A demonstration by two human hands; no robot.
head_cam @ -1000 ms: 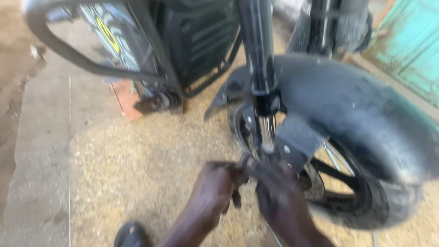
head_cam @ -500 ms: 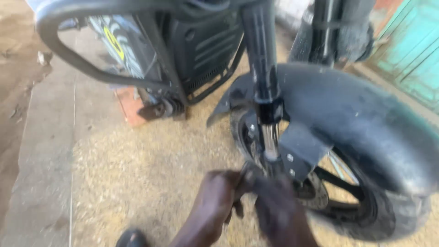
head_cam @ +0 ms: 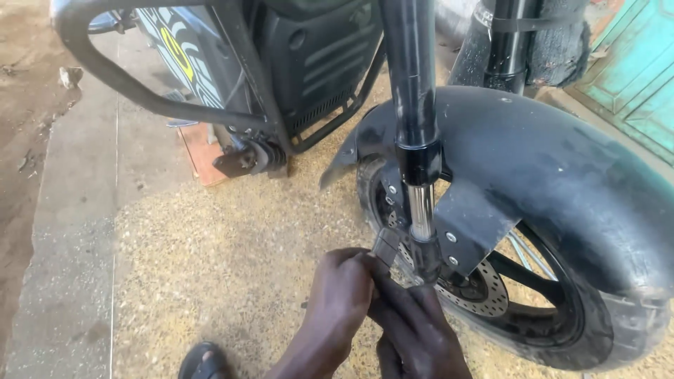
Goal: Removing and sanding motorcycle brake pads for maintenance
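While both hands crowd in at the foot of the fork leg [head_cam: 419,210], the work looks to be on a fastening low down beside the front wheel [head_cam: 562,309]. Left hand [head_cam: 342,291] is curled tight, fingers [head_cam: 358,263] pinched narrow around a small grey metal tool [head_cam: 385,245] that pokes up just above the knuckles. Right hand [head_cam: 415,330] sits pressed against the left, fingers folded in close under the fork's lower end; what it grips, if anything, I cannot tell, the fingers hide it. Just beyond the fingertips lies the perforated brake disc [head_cam: 484,295], silver and a bit dusty, and right above them the chrome slider shines under its black tube. A black mudguard [head_cam: 533,161] arches over the tyre, up and to the right of the hands. By my judgement the step is loosening or tightening down there, and the next move calls for a firm, steady turn with the tool kept seated. A sandalled foot [head_cam: 203,361] sits below left of the hands on gritty ground [head_cam: 210,267].
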